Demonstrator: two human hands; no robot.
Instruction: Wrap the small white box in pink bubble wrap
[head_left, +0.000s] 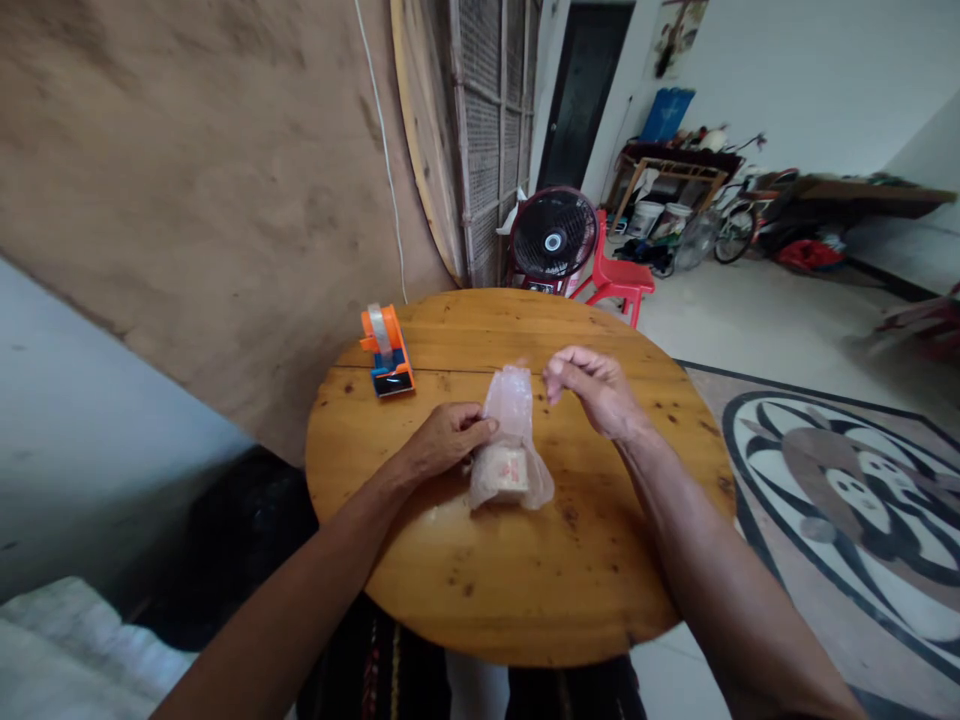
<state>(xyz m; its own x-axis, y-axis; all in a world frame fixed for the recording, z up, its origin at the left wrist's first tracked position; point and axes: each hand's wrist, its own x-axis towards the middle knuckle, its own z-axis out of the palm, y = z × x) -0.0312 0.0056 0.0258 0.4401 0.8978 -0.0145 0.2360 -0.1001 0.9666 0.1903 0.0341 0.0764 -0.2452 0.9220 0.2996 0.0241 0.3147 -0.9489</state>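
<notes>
A thin, pale pinkish plastic bag lies on the round wooden table, its narrow gathered end pointing away from me. Inside its wide near end is a small whitish block-like item with red markings, blurred by the film. My left hand pinches the bag's left side between thumb and fingers. To the right of the bag's far end, my right hand hovers apart from it, fingers curled and thumb pressed to the index finger. Whatever sits in that pinch, if anything, is too small to make out.
An orange and blue tape dispenser stands at the table's left side, close to the wall. Beyond the far edge are a dark fan and a red plastic chair. Dark bags fill the floor at left.
</notes>
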